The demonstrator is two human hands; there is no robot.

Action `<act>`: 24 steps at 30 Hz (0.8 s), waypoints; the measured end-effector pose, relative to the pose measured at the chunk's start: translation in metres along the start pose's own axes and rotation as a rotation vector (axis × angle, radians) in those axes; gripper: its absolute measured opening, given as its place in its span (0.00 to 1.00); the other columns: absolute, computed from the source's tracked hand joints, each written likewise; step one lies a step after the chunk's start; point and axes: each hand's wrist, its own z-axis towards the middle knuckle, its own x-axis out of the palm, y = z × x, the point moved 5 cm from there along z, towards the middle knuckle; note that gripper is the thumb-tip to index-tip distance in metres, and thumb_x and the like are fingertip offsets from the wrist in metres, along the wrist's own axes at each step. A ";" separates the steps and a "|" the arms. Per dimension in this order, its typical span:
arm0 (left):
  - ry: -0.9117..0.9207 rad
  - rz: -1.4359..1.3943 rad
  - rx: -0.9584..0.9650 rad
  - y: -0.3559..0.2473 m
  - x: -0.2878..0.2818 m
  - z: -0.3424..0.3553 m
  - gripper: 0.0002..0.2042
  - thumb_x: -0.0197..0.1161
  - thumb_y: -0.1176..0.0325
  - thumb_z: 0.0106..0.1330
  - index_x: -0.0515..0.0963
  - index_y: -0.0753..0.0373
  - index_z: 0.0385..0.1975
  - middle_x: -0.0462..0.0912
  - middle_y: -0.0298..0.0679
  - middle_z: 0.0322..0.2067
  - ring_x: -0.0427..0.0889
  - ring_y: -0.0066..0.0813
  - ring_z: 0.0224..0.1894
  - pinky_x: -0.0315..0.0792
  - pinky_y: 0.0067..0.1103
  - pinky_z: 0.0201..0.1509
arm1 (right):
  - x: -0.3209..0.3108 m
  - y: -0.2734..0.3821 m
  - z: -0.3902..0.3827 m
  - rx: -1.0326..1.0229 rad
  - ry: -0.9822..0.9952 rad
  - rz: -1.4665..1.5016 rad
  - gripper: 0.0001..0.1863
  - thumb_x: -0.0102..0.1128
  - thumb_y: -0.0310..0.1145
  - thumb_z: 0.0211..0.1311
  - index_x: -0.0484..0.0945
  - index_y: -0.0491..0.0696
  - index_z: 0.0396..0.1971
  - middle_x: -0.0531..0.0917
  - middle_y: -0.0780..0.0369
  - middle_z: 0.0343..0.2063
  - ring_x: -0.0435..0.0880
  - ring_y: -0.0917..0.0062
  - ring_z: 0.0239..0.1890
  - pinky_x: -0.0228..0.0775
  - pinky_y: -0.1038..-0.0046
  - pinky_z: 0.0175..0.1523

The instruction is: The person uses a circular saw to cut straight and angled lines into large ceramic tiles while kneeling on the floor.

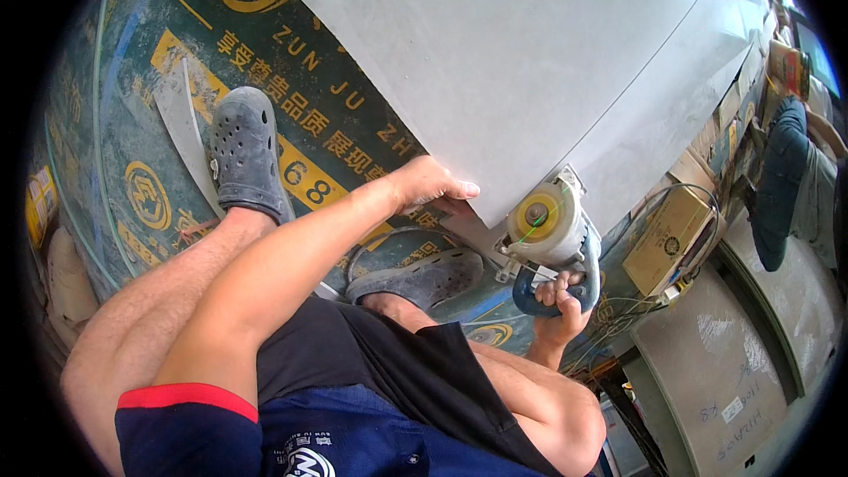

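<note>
A large pale grey tile (459,53) reaches from near my knees to the far edge of the view. A thin dark line (638,71) runs across it from the far right toward me. At the near end of that line sits a handheld tile cutter (572,234), with a round yellow-centred disc on its left side. My right hand (564,300) is wrapped round the cutter's dark loop handle. To the left, my left hand (430,185) grips the tile's near edge, thumb on top; its other fingers are partly hidden.
My feet, in grey clogs (246,146), stand on a printed green floor sheet (309,106). Beside the left clog lies a narrow tile offcut (190,128). On the right are a cardboard box (669,238), tangled cables (601,331), leaning panels (707,362) and dark trousers (782,181).
</note>
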 end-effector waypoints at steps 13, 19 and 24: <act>0.012 0.011 0.015 -0.004 0.002 -0.002 0.23 0.70 0.69 0.60 0.75 0.73 0.53 0.83 0.50 0.46 0.86 0.40 0.44 0.81 0.32 0.51 | -0.003 -0.008 0.000 0.008 0.017 -0.001 0.18 0.56 0.24 0.47 0.67 0.42 0.42 0.71 0.61 0.26 0.67 0.77 0.21 0.64 0.70 0.29; 0.004 0.009 0.006 -0.003 0.002 -0.002 0.22 0.70 0.70 0.60 0.76 0.73 0.53 0.83 0.49 0.46 0.85 0.40 0.45 0.81 0.33 0.53 | -0.006 -0.012 -0.007 0.032 -0.032 -0.052 0.19 0.55 0.26 0.47 0.67 0.41 0.42 0.71 0.63 0.26 0.65 0.79 0.20 0.63 0.73 0.29; 0.034 -0.005 -0.002 0.005 -0.003 0.004 0.20 0.69 0.70 0.61 0.77 0.72 0.51 0.83 0.49 0.45 0.85 0.40 0.44 0.81 0.33 0.53 | -0.006 -0.005 -0.005 0.026 -0.031 0.010 0.19 0.57 0.24 0.46 0.67 0.42 0.41 0.72 0.61 0.26 0.67 0.78 0.20 0.63 0.72 0.28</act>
